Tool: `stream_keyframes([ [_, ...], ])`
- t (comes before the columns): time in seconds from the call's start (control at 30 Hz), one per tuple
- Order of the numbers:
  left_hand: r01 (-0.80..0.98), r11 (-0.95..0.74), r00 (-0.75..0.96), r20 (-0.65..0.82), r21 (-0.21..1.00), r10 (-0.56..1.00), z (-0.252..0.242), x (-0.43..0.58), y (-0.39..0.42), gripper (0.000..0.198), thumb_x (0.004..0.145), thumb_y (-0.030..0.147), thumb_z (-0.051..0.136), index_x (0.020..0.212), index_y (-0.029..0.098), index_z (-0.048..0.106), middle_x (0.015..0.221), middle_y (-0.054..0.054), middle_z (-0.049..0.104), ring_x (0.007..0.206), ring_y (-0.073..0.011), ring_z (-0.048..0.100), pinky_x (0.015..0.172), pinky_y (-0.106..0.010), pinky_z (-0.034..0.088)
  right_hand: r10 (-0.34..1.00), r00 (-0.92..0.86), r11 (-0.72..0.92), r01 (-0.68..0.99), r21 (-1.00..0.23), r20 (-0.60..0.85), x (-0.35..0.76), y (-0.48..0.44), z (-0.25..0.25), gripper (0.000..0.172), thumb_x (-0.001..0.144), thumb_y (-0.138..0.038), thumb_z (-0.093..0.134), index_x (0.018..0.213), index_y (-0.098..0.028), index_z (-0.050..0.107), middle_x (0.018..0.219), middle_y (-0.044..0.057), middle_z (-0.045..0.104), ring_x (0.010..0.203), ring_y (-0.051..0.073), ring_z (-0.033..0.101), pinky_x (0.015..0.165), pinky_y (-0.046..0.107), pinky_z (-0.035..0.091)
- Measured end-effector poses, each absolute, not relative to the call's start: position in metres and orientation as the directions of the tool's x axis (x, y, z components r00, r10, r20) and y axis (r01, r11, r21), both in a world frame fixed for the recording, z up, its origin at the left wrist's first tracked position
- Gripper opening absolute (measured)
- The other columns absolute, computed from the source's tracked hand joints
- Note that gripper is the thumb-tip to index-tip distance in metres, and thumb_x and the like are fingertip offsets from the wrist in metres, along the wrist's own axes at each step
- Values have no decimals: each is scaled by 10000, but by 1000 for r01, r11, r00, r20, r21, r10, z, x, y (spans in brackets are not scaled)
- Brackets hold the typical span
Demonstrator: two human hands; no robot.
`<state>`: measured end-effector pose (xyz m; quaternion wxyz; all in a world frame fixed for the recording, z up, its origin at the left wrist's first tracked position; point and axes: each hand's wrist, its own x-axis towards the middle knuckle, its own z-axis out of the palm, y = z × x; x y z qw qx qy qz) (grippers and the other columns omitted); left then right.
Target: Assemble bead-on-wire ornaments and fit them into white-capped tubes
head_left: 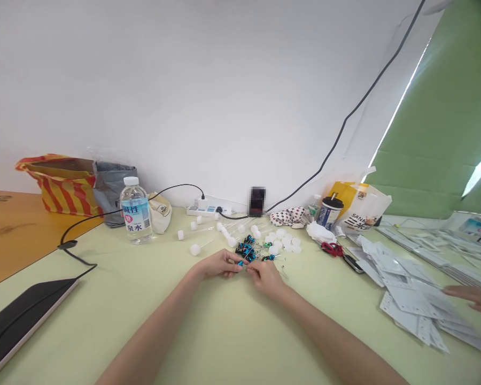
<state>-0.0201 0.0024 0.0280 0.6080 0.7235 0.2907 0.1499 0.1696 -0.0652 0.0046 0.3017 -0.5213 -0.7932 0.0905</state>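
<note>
You have two hands in view, your left hand (pixel 220 263) and your right hand (pixel 266 278), plus one co-worker's hand (pixel 475 298) at 3 o'clock. At 12 o'clock sits one cluster of blue components (pixel 246 248) (too small and tangled to count). At 11 o'clock stands one water bottle (pixel 135 211). At 1 o'clock you have one smaller bottle (pixel 315 206), one lidded cup (pixel 329 211) and one white-and-yellow bag (pixel 363 206). At 2 o'clock lies one pair of red-handled scissors (pixel 332 249). At 10 o'clock are two more bags: one striped bag (pixel 60 184) and one grey bag (pixel 114 192).

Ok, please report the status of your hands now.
Left hand, right hand together at small blue metallic wire-legged parts; round white plastic caps just beyond.
</note>
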Motion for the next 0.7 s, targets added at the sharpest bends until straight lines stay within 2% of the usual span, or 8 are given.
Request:
stream_keyframes([
  [0.1,235,-99,779,-126,967,614,29,-20,1,547,658,478,658,1093,148,628,505,39,485,459,-60,362,475,-212,282,849,-299,461,822,-334,436,168,-68,3,247,799,-137,430,723,-179,661,696,68,675,596,152,564,562,241,306],
  [0.2,229,-95,774,-122,969,622,28,-20,1,537,661,454,667,1101,150,622,512,36,501,467,-62,384,489,-213,310,847,-243,433,831,-349,473,164,-71,5,258,803,-149,436,732,-198,679,730,70,679,635,165,567,582,255,316],
  [0.3,236,-85,762,-130,968,634,26,-19,2,541,614,424,713,1077,155,632,554,36,518,489,-67,432,515,-220,355,878,-99,362,777,-515,468,161,-70,5,189,745,-165,532,661,-224,690,780,48,670,709,178,565,643,270,353],
  [0.4,218,-82,753,-114,973,648,27,-18,2,542,569,406,746,1042,165,634,596,48,505,500,-72,480,509,-219,374,910,33,308,612,-728,412,161,-65,1,96,651,-190,640,558,-203,663,812,48,628,741,176,559,677,279,387],
  [0.47,202,-81,758,-104,976,643,28,-17,1,518,565,404,748,1008,163,629,594,56,496,493,-72,490,495,-215,375,927,71,290,483,-826,367,162,-61,-2,120,604,-211,682,507,-182,618,769,44,602,722,169,555,664,275,400],
  [0.7,130,21,769,-114,991,629,27,-19,0,390,565,361,760,831,145,573,611,42,551,468,-50,464,469,-195,342,991,48,114,190,-975,125,162,-61,-1,326,518,-342,746,523,-171,469,561,-30,544,473,92,478,482,224,349],
])
